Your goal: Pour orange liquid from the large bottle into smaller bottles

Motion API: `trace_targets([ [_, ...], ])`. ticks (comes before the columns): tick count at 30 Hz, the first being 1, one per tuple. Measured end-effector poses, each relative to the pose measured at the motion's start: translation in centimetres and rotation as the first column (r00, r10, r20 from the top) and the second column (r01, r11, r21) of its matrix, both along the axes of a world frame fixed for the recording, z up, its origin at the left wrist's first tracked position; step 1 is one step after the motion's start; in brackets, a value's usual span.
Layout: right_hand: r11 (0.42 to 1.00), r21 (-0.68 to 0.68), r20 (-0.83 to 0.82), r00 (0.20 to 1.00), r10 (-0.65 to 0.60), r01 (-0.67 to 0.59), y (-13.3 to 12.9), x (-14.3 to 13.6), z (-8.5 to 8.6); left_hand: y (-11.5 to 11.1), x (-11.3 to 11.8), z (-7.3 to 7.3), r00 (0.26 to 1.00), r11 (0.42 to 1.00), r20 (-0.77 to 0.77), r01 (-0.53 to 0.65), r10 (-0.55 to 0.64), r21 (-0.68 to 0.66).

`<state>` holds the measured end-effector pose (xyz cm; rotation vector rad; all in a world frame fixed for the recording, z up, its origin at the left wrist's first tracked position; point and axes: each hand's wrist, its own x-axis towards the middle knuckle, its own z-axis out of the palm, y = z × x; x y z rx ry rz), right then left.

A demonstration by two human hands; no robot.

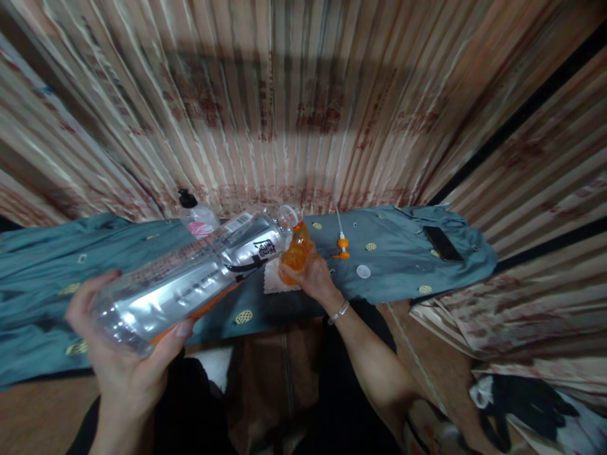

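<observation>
Pump bottle (203, 221), black top, stands at the back left of the worktop (272, 314). Your left hand (130, 338) has its grip closed around the base of the large clear bottle (199, 272), tilted, neck up against the orange bottle's mouth. Your right hand (313, 270) grips the orange bottle (294, 254) above the pale cloth (275, 279). Right of that: orange pump head (343, 244), white disc (363, 272), then black phone (442, 244), flat.

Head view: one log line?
left hand: tilts large clear silver-labelled plastic bottle | right hand: holds small translucent orange bottle | bottle tops: close together
</observation>
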<state>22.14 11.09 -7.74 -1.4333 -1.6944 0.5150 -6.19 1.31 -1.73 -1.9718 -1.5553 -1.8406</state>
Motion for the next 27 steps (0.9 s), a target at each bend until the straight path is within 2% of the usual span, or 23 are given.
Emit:
trace_targets([
  [4, 0.999, -0.034, 0.017, 1.000, -0.009, 0.010, -0.03, -0.11, 0.17, 0.00, 0.08, -0.09, 1.000, 1.000, 0.015, 0.001, -0.001, -0.026],
  [17, 1.000, -0.017, 0.007, 1.000, -0.001, 0.001, 0.00, -0.05, 0.24, -0.08, 0.10, 0.28, 0.999, 0.998, 0.002, -0.049, 0.049, -0.035],
  [27, 0.999, -0.038, -0.003, 1.000, -0.007, 0.007, -0.02, -0.06, 0.26, 0.03, 0.17, 0.09, 0.999, 0.999, -0.007, -0.038, 0.038, -0.009],
])
